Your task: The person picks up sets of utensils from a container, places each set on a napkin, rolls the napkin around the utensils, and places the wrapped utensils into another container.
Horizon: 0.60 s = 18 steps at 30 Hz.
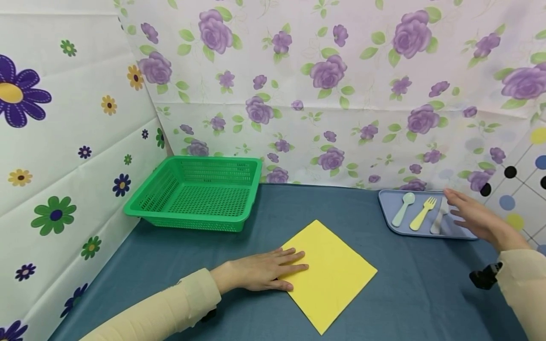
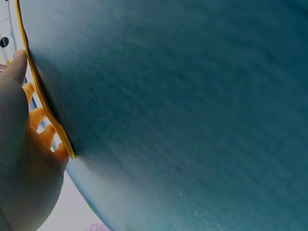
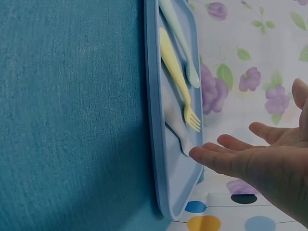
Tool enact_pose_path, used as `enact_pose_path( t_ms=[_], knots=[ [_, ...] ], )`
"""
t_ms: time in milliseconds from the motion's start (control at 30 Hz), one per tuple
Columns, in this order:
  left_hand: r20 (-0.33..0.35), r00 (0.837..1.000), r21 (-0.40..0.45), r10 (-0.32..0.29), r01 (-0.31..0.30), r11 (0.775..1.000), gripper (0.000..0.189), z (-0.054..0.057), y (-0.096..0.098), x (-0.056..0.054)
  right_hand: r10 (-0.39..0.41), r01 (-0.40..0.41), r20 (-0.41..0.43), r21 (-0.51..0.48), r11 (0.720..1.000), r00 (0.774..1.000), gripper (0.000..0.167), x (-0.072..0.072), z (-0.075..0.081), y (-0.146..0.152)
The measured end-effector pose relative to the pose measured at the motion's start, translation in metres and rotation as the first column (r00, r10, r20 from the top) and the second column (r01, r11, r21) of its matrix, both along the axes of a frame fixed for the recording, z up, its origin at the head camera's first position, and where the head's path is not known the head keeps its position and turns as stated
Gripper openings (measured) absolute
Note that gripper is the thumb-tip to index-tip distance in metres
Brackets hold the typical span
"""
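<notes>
A yellow folded napkin (image 1: 330, 279) lies on the blue-covered table, turned like a diamond. My left hand (image 1: 266, 270) rests flat on its left corner with fingers spread; in the left wrist view the napkin's layered edge (image 2: 53, 118) runs under the fingers. Over the right part of a blue tray (image 1: 386, 201) hovers my right hand (image 1: 477, 215), holding nothing. On that tray lie a pale green spoon (image 1: 403, 210), a yellow fork (image 1: 422, 214) and a whitish knife (image 1: 439, 218), side by side. The right fingertips are close to the knife's blade end (image 3: 185, 144).
A green plastic basket (image 1: 187, 219) with perforated walls stands at the back left of the table (image 1: 324, 201). Behind it hangs a flowered curtain (image 1: 298, 61), and another flower-patterned sheet (image 1: 72, 156) borders the left side.
</notes>
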<state>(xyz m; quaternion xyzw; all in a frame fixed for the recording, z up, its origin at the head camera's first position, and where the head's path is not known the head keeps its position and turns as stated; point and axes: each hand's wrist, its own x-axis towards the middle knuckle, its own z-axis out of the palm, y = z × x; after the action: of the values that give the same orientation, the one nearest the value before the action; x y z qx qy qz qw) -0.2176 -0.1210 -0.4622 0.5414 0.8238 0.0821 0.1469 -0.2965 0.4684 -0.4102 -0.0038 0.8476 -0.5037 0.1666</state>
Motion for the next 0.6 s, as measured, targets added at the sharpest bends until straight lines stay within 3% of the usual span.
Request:
enact_pose_path(
  t_ms=[600],
  knots=[
    [0.003,1.000,-0.009,-0.003,0.003,1.000,0.062,0.0011,0.0014,-0.0013,-0.073,0.073,0.044,0.007,0.997,0.996,0.100,0.0035,-0.0077,0.0073]
  ],
)
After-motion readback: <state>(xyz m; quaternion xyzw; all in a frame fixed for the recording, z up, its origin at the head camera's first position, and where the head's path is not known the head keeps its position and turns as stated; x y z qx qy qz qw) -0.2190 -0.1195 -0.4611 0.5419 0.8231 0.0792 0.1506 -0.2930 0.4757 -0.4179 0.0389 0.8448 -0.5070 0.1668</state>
